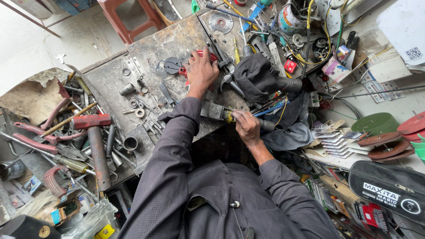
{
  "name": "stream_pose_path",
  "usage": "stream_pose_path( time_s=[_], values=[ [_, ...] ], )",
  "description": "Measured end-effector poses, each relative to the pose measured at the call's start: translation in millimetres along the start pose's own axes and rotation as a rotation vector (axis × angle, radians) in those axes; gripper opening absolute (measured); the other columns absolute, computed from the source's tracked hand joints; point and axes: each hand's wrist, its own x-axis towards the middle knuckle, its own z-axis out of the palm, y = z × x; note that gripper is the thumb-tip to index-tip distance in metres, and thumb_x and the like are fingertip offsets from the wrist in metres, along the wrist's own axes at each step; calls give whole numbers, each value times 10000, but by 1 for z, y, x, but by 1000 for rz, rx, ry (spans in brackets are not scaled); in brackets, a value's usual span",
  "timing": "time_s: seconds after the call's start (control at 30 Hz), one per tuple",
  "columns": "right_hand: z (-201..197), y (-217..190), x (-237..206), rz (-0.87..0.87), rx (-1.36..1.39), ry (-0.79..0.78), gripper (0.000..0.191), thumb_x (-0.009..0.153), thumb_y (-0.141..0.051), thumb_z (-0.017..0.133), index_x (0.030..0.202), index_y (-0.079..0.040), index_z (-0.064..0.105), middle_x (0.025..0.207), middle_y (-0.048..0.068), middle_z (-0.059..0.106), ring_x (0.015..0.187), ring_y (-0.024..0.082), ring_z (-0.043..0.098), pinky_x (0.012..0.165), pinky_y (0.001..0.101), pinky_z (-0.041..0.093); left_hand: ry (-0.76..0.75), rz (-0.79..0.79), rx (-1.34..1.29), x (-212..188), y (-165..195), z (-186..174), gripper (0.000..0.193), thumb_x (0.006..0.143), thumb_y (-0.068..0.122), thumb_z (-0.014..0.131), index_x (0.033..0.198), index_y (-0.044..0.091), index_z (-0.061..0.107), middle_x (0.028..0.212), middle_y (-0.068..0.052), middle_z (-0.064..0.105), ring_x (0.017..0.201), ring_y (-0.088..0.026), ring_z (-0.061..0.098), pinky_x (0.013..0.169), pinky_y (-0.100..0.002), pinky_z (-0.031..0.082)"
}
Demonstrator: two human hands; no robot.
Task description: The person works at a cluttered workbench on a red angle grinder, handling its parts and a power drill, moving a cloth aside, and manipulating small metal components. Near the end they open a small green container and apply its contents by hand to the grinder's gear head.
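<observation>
Grey steel counter (pixel 177 40), worn and oil-stained, serves as landmark for all entries. Left hand (pixel 201 71): laid flat, fingers spread wide, near the counter's middle, pressing on a red tool part (pixel 204 54) of which only the edges show past the fingers; whether it is gripped cannot be told. Just left of that hand on the counter: a dark round disc (pixel 172 65). Right hand (pixel 246 125): at the counter's near edge, fingers closed around a yellow-tipped tool (pixel 229 116) whose point meets a small grey metal block (pixel 212 110) sitting at that same edge. Right of the counter's middle: a black cloth (pixel 256 77) heaped over a dark cylindrical tool body. Left end of the counter: loose metal rings (pixel 138 108), a short metal tube (pixel 131 143), and beyond the edge a large red-headed hammer (pixel 95 137) among red-handled pliers (pixel 35 137). Far right of the counter, well apart: stacked abrasive discs (pixel 385 146).
</observation>
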Motion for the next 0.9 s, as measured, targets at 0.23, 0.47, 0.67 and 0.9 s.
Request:
stream_pose_path(
  time_s=[0.23,0.47,0.67,0.9],
  values=[
    [-5,4,-1,235,89,-18,134,896,-50,774,1013,-47,707,927,98,741,845,290,732,715,382,571,28,-11,-36,-3,6,1,668,888,427,604,1456,108,457,1256,-243,507,1164,-409,554,1067,-693,270],
    [-25,8,-18,370,308,-62,124,929,-71,749,1002,-27,659,950,87,769,851,220,769,669,322,580,222,457,-159,-81,6,-13,586,842,392,592,1352,106,556,1305,-199,541,1258,-379,516,1121,-582,326],
    [-29,16,-22,367,349,-90,127,917,-45,758,982,-17,652,915,91,764,832,200,772,698,322,572,-154,831,11,-131,14,-21,765,702,648,660,1207,76,606,1054,-161,578,1100,-360,549,1095,-607,274],
    [-36,21,-3,305,260,-220,129,875,-56,765,981,-31,697,897,106,734,802,255,738,693,360,561,-113,699,86,-132,10,6,755,739,769,646,871,30,724,901,-136,660,1068,-321,598,1204,-565,241]
  ],
)
